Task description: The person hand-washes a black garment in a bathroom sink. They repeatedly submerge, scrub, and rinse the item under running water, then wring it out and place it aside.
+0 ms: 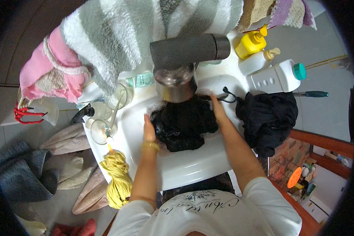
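Note:
A wet black cloth [183,124] lies bunched in the white washbasin [188,171], under the faucet [175,84]. My left hand [150,131] is at the cloth's left side, with a yellowish band on the wrist. At its upper right edge is my right hand [217,109]. Blur and the cloth obscure the fingers of both hands, so I cannot tell how firmly they grip. Right of the basin, a second black cloth [268,121] hangs bunched over the rim. A black looped cord [228,96] lies between it and my right hand.
Striped towels [115,35] hang behind the faucet. On the right rim stand a yellow pump bottle [250,44], a white pump bottle [256,62] and a white bottle with a green cap [274,78]. Glass cups [100,132] and a yellow cloth [116,177] line the left edge.

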Available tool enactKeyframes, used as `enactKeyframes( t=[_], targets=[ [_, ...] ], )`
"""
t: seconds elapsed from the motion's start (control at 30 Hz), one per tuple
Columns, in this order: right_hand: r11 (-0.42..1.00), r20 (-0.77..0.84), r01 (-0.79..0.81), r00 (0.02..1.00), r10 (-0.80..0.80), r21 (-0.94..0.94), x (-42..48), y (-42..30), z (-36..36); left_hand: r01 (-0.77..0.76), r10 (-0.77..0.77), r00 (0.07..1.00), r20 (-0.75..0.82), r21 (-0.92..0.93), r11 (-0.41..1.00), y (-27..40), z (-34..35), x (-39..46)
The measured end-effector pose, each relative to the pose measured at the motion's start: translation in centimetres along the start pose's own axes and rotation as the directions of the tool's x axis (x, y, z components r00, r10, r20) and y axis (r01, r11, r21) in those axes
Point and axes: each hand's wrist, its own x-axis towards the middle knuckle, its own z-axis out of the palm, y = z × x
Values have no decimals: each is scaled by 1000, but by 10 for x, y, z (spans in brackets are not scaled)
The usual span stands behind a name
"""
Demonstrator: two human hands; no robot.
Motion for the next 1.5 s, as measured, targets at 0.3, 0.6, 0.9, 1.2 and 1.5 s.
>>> enactKeyframes(
  t=[0.3,0.6,0.9,1.2,1.5],
  targets=[
    [785,662,436,748,-43,-440,-63,-62,28,-457,88,740,667,402,794,62,41,-34],
    [105,472,580,742,-476,-808,-73,3,49,-629,-9,777,630,774,-70,6,53,-15],
    [49,483,484,875,-29,-874,3,-16,62,-629,-35,777,629,772,-98,40,86,13],
    [326,478,476,875,-82,-817,-77,-33,-19,-668,664,662,347,674,314,2,-17,-79],
    [19,560,657,657,-505,-754,-91,-103,-10,-494,661,747,-78,600,629,-26,-38,-121]
  ],
)
